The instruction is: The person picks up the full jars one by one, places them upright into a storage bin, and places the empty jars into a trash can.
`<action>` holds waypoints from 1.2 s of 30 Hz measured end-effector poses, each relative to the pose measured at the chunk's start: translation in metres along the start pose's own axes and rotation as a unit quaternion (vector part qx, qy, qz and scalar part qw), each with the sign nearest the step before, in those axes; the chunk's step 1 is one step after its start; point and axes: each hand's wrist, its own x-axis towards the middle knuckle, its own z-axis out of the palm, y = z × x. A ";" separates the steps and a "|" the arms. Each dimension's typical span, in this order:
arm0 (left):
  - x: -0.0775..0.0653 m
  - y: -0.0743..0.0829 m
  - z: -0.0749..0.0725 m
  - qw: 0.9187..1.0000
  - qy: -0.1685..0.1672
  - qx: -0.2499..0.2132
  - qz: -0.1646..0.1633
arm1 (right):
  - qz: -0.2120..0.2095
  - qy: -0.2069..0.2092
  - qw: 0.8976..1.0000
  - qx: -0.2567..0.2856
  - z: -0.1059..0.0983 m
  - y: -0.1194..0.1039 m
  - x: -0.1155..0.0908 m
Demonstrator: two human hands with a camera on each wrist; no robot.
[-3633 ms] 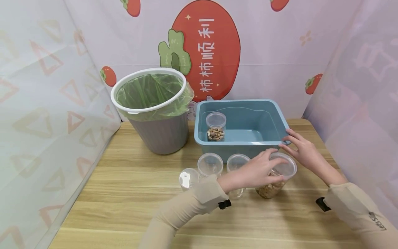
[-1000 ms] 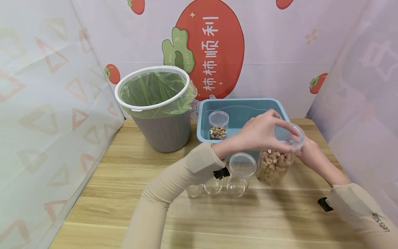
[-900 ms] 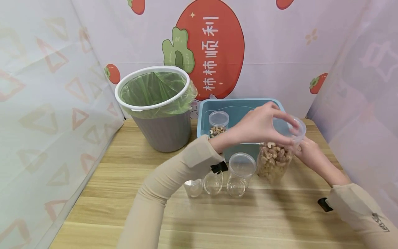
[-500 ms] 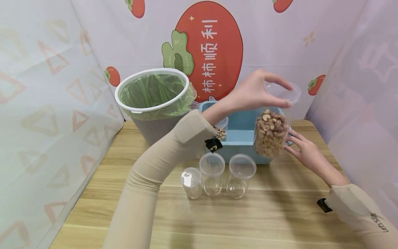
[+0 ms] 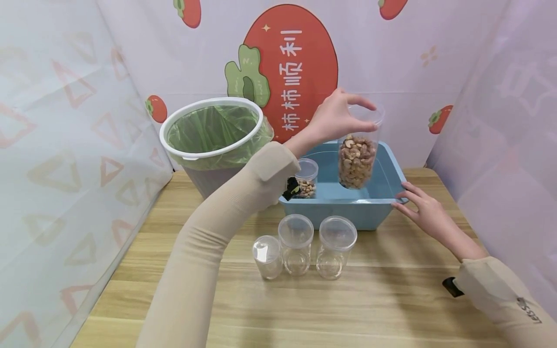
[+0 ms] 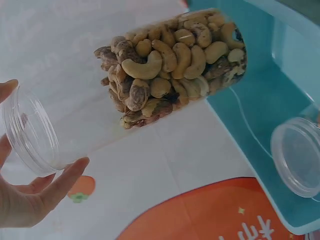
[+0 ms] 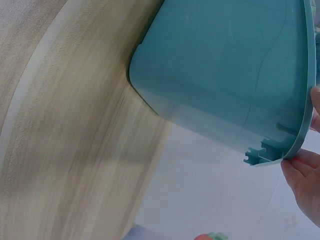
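My left hand [image 5: 335, 117] grips a clear plastic jar [image 5: 358, 162] by its lid end, thumb and fingers on either side. The jar is partly filled with cashews and other nuts [image 6: 170, 62] and hangs nearly upright over the blue plastic bin [image 5: 337, 210]. My right hand [image 5: 428, 215] holds the bin's near right corner; in the right wrist view its thumb and fingers lie around the rim [image 7: 306, 115]. Inside the bin, at its left, stands a smaller lidded jar [image 5: 308, 169] with nuts in it, partly behind my left cuff.
In front of the bin, three empty-looking clear lidded jars stand in a row: a small one [image 5: 267, 256], a taller middle one [image 5: 296, 244] and a right one [image 5: 336, 246]. A grey trash can [image 5: 197, 176] with a green liner stands left of the bin on the wooden table [image 5: 304, 314].
My left hand has lifted the nut jar from the table at the right and carried it up and left over the bin. The right hand, briefly by the jar, is back at the bin's corner.
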 end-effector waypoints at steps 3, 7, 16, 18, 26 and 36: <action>0.003 -0.012 0.009 1.000 0.002 0.006 -0.005 | 0.004 -0.003 1.000 0.000 0.000 0.000 0.000; 0.006 -0.029 0.023 1.000 0.006 0.005 -0.014 | 0.011 -0.008 1.000 0.000 0.000 0.001 -0.001; 0.008 -0.061 0.053 1.000 -0.006 0.011 -0.021 | 0.001 0.003 1.000 0.000 0.001 0.001 -0.001; 0.007 -0.067 0.059 0.999 -0.016 0.017 -0.026 | 0.004 0.001 1.000 0.000 0.001 0.001 -0.001; 0.000 -0.083 0.079 0.997 -0.055 0.020 -0.045 | 0.013 -0.006 1.000 0.000 0.000 -0.001 0.000; -0.006 -0.095 0.092 0.991 -0.118 0.034 -0.044 | 0.007 -0.002 1.000 0.001 0.000 0.000 -0.001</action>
